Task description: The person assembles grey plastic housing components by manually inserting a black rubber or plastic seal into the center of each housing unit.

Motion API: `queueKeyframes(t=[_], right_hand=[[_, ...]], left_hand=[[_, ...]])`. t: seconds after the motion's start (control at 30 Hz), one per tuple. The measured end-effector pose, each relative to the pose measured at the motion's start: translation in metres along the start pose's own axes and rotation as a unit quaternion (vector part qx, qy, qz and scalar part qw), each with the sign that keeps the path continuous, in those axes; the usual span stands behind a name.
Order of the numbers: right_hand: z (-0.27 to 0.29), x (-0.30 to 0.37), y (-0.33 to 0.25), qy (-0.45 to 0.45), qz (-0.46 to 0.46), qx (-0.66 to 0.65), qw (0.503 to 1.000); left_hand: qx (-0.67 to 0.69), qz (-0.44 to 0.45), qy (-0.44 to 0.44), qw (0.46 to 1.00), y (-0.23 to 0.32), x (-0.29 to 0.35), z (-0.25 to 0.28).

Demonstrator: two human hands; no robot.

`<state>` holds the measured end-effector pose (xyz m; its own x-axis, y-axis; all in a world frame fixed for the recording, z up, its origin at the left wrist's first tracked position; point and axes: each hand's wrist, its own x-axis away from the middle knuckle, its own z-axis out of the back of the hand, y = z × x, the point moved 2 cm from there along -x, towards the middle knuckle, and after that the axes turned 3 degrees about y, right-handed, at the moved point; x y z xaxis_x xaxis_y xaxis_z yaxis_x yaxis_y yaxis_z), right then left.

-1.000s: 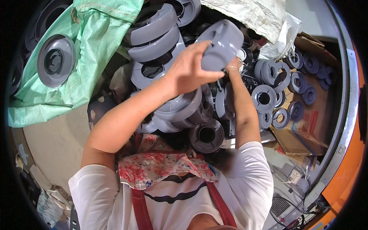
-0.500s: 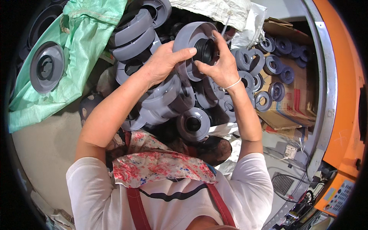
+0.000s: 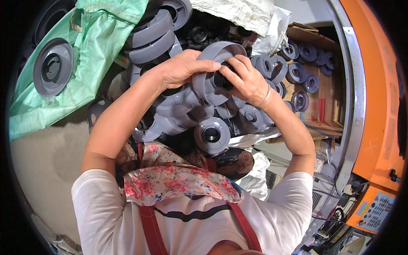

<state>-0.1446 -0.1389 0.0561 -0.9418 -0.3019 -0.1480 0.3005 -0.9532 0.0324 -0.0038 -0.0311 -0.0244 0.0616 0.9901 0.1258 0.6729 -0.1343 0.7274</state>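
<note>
The left hand [image 3: 180,71] clasps a glossy gray, deep-rimmed ring [image 3: 209,92]; the right hand [image 3: 251,83] curls over its half-hidden black core [image 3: 220,81], fingertips obscured, that hand's grip impossible to tell.

**A:** Operator, your left hand [image 3: 183,70] and right hand [image 3: 250,85] make two, at one large grey part [image 3: 203,88] with one black piece [image 3: 221,81] inside.

**B:** Left of your fingers [image 3: 207,66] you have one green sack [image 3: 91,68], bearing one grey dish [image 3: 64,76].

**A:** Right of them, you have one cardboard box [image 3: 331,115] holding at least seven small grey rings [image 3: 305,84], several overlapping.

**B:** Farther right of your fingers: one orange machine [image 3: 376,80], one control panel [image 3: 376,212].

**A:** And around your fingertips, the heaped grey pieces [image 3: 180,108] overlap too much for you to get a sure count.
</note>
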Motion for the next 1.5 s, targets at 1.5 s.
queueKeyframes(t=[1.5], right_hand=[[-0.152, 0.137, 0.083, -0.215, -0.624, -0.115, 0.742]], left_hand=[[-0.756, -0.316, 0.223, 0.529, 0.034, 0.003, 0.025]])
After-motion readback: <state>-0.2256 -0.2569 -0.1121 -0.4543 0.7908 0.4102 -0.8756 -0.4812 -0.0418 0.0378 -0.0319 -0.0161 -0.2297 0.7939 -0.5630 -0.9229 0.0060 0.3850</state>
